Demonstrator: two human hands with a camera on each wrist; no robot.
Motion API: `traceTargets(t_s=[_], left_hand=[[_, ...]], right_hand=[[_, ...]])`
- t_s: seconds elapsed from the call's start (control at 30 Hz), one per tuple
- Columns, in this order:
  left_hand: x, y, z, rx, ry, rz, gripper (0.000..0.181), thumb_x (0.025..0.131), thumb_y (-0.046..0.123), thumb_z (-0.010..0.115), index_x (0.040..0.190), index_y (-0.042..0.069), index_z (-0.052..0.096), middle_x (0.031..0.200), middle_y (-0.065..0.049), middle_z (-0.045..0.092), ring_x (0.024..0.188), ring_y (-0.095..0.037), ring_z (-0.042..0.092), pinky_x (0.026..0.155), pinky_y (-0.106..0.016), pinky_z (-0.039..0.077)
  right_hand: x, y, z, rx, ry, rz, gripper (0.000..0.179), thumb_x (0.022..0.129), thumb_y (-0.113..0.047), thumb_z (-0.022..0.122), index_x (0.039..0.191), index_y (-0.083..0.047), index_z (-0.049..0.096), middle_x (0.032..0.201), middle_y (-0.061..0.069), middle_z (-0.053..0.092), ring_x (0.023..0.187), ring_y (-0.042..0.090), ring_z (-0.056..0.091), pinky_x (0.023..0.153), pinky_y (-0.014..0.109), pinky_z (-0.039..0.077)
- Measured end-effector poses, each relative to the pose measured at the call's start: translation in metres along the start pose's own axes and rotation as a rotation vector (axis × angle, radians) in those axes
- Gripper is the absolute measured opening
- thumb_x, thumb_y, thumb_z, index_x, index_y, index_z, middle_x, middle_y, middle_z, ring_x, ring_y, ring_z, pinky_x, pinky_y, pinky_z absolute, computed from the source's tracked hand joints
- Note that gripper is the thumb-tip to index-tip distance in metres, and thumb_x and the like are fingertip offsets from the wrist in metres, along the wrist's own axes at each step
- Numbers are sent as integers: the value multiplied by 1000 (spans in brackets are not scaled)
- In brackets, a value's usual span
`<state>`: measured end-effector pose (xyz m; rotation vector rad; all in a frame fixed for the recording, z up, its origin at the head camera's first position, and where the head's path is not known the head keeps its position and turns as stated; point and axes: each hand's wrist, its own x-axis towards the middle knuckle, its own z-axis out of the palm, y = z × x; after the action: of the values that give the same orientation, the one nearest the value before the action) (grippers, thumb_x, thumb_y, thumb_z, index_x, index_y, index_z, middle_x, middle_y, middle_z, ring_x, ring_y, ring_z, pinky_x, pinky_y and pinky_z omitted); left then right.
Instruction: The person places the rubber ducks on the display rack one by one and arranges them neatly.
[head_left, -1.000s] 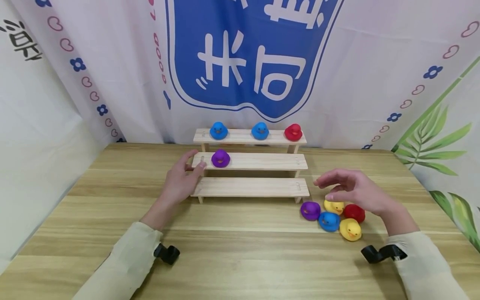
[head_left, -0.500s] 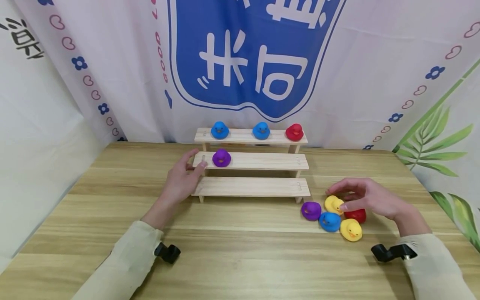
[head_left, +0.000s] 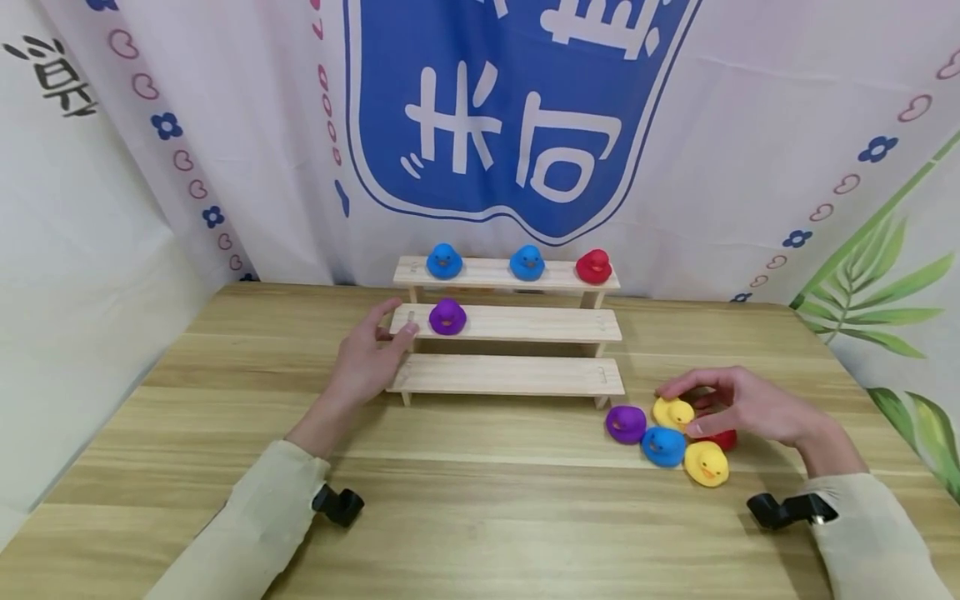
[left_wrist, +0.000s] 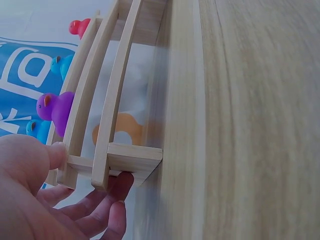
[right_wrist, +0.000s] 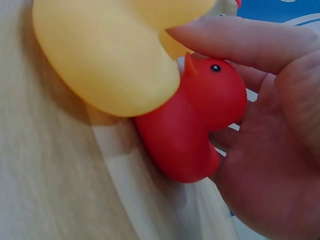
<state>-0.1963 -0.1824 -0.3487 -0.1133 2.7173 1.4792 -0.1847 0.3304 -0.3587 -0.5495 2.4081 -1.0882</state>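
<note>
My left hand [head_left: 369, 358] grips the left end of a three-step wooden shelf [head_left: 517, 375], thumb on the middle step, fingers curled at the end supports. A purple rubber duck [head_left: 447, 317] sits by that thumb. My right hand [head_left: 757, 408] pinches the rear yellow rubber duck [head_left: 670, 412] between thumb and fingers. Under this hand, a red rubber duck [right_wrist: 185, 125] is partly hidden in the head view. Close beside them on the table are a purple duck [head_left: 626, 424], a blue duck [head_left: 663, 447] and another yellow duck [head_left: 707, 464].
Two blue ducks, one at left [head_left: 444, 261] and one nearer the middle [head_left: 527, 262], share the top step with a red duck [head_left: 594, 267]. A printed curtain [head_left: 285, 167] hangs behind the wooden table [head_left: 480, 517].
My right hand has come down and rightward onto the rear yellow duck, its thumb now at the duck's side. My left hand keeps its grip on the shelf. The head view has shifted slightly.
</note>
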Motion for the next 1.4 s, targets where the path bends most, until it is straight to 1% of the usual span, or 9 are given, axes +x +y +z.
traceTargets(t_s=[0.1, 0.2, 0.43, 0.53, 0.77, 0.87, 1.13, 1.27, 1.4], left_hand=[[0, -1, 0, 8, 3, 21, 69, 109, 52, 53, 169, 28, 28, 145, -25, 60, 125, -39, 63, 91, -43, 57], [1, -1, 0, 10, 6, 23, 69, 109, 52, 53, 169, 28, 28, 144, -25, 61, 123, -40, 64, 91, -44, 57], [0, -1, 2, 15, 10, 17, 69, 109, 51, 53, 168, 26, 30, 143, -25, 61, 125, -40, 63, 91, -44, 57], [0, -1, 3, 12, 6, 14, 69, 109, 51, 53, 168, 25, 30, 143, -25, 61, 125, -40, 63, 91, -44, 57], [-1, 0, 1, 16, 3, 11, 69, 109, 51, 53, 169, 26, 29, 141, -25, 61, 120, -39, 64, 86, -39, 57], [-1, 1, 0, 13, 3, 8, 68, 109, 51, 53, 169, 26, 29, 140, -25, 61, 119, -38, 64, 84, -38, 56], [-1, 1, 1, 16, 9, 10, 69, 109, 51, 53, 169, 26, 29, 142, -25, 61, 119, -39, 65, 84, -38, 57], [-1, 1, 2, 20, 12, 15, 68, 109, 51, 53, 169, 26, 29, 142, -26, 61, 121, -39, 64, 86, -39, 57], [-1, 0, 2, 20, 18, 11, 67, 110, 50, 53, 168, 27, 30, 139, -25, 62, 117, -37, 65, 82, -36, 56]], right_hand=[[0, -1, 0, -28, 4, -9, 32, 94, -23, 80, 126, -19, 74, 145, 14, 66, 119, 0, 62, 97, 24, 54], [0, -2, 1, -45, 15, -14, 29, 94, -24, 80, 123, -22, 75, 144, 12, 68, 121, -2, 60, 97, 25, 53], [0, -4, 4, -58, 75, -10, 30, 96, -25, 79, 126, -20, 74, 139, 11, 68, 113, 10, 65, 91, 25, 56], [1, -6, 6, -50, 114, -14, 31, 97, -25, 78, 127, -19, 73, 137, 11, 68, 112, 10, 65, 91, 23, 57], [6, -15, 11, -19, 203, -84, 32, 100, -21, 76, 131, -15, 70, 135, 10, 68, 113, 5, 68, 94, 21, 58], [7, -22, 13, -17, 239, -108, 34, 100, -20, 75, 133, -14, 69, 133, 8, 69, 113, 6, 68, 94, 21, 58], [13, -37, 20, -60, 368, -145, 34, 102, -21, 74, 135, -15, 68, 130, 1, 68, 110, 7, 66, 93, 15, 56], [14, -45, 24, -41, 408, -169, 36, 102, -19, 73, 137, -12, 66, 129, -6, 67, 110, 5, 66, 93, 13, 55], [19, -53, 29, -5, 439, -215, 37, 102, -14, 72, 138, -8, 65, 128, -11, 68, 111, 4, 66, 95, 12, 54]])
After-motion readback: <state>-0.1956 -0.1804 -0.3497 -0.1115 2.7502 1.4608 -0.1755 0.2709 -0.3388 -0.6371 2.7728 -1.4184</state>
